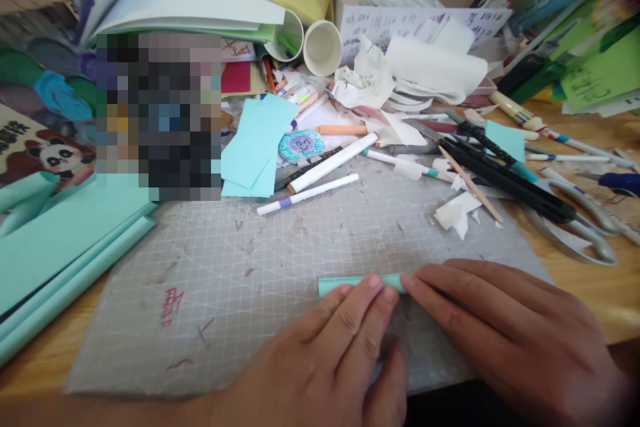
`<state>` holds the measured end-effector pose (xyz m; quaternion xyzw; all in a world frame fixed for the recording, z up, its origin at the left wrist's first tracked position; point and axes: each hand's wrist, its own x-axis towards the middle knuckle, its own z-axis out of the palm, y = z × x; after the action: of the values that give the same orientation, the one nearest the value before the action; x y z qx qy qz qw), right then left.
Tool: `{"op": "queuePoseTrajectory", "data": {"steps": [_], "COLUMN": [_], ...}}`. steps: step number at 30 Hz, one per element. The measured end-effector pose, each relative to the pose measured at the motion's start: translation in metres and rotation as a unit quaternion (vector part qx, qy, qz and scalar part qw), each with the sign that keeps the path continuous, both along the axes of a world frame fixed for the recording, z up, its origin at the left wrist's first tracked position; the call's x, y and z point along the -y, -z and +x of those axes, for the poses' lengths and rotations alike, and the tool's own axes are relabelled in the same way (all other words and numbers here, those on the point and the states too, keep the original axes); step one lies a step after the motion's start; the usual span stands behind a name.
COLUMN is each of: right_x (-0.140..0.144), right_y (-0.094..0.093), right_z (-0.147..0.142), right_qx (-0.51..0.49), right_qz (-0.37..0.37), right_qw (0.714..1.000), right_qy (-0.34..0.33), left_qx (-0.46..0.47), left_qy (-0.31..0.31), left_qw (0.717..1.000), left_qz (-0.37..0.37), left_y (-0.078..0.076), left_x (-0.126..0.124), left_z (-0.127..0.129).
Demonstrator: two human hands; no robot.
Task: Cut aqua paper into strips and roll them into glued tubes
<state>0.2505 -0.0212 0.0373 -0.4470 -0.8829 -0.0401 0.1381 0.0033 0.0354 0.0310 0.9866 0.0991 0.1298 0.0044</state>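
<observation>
A small mint-green paper roll (334,287) lies crosswise on the grey cutting mat (225,280), close to its front edge. My left hand (335,347) presses on the roll from the near side with its fingers together, the thumb tucked lower beside them. At the roll's right end, my right hand (505,327) has its fingers closed over the paper, so that end is hidden. The fingertips of both hands almost meet on the roll.
Mint-green sheets and long rolls (75,287) lie at the left. Flat mint-green cards (257,143), white markers (310,193), scissors (570,220), a black cutter (510,180) and crumpled paper scraps (367,77) crowd the back. A paper cup (323,49) lies tipped behind them.
</observation>
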Motion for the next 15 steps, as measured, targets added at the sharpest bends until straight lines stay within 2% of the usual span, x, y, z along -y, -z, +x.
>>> {"op": "queuePoseTrajectory", "data": {"steps": [15], "right_x": [-0.0007], "right_y": [0.0046], "right_z": [0.0000], "right_qx": [-0.001], "right_qz": [-0.029], "right_qw": [1.000], "right_qy": [0.006], "left_qx": [0.015], "left_qy": [-0.024], "left_qw": [0.999], "left_qz": [-0.039], "left_y": [-0.0018], "left_x": [0.0001], "left_z": [0.0011]}}
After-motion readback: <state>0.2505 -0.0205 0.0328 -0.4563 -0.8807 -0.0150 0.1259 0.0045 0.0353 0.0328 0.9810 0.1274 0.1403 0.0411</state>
